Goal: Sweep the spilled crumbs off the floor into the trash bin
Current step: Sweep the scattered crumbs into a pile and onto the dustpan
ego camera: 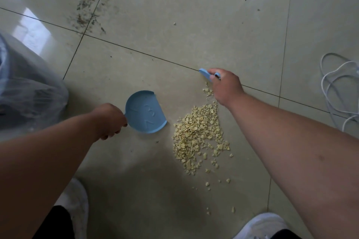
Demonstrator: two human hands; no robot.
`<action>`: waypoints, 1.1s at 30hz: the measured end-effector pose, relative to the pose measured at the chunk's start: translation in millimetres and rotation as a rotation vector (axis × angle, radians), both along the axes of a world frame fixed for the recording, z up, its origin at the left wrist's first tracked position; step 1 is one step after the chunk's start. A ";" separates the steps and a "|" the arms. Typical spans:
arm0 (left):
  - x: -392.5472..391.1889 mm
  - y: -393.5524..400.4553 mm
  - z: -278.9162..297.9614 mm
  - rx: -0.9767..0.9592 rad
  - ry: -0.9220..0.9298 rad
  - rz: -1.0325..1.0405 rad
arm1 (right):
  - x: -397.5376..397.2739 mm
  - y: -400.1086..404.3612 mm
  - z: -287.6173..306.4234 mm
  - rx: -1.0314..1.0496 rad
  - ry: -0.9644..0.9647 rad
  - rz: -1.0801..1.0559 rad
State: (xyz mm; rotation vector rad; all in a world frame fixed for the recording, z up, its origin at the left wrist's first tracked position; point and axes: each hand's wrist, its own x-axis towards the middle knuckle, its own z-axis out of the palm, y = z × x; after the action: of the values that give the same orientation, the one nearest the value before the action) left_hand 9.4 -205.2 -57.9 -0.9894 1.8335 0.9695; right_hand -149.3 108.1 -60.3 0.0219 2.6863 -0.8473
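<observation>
A pile of pale yellow crumbs (pixel 198 134) lies on the beige tiled floor, with stray bits trailing toward my feet. My left hand (pixel 109 120) grips the handle of a small blue dustpan (pixel 145 112), which rests on the floor just left of the pile with its flat edge facing the crumbs. My right hand (pixel 225 87) holds a small blue hand brush (pixel 206 74) at the far end of the pile; most of the brush is hidden under my fingers. The trash bin (pixel 25 87), lined with a clear plastic bag, stands at the left edge.
A white cable (pixel 338 87) lies coiled on the floor at the right edge. Dark dirt specks (pixel 87 9) are scattered on the tiles further away. My two white shoes (pixel 260 225) stand at the bottom of the view.
</observation>
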 end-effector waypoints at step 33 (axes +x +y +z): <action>9.4 -3.4 -0.4 -0.027 -0.018 -0.129 | 91.8 50.5 5.8 0.040 -0.021 -0.083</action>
State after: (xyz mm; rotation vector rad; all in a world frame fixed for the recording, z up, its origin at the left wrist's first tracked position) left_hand 18.8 -208.5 -58.3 -0.8811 1.8757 0.8573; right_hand -57.4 158.6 -54.5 0.1514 2.6989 -0.8123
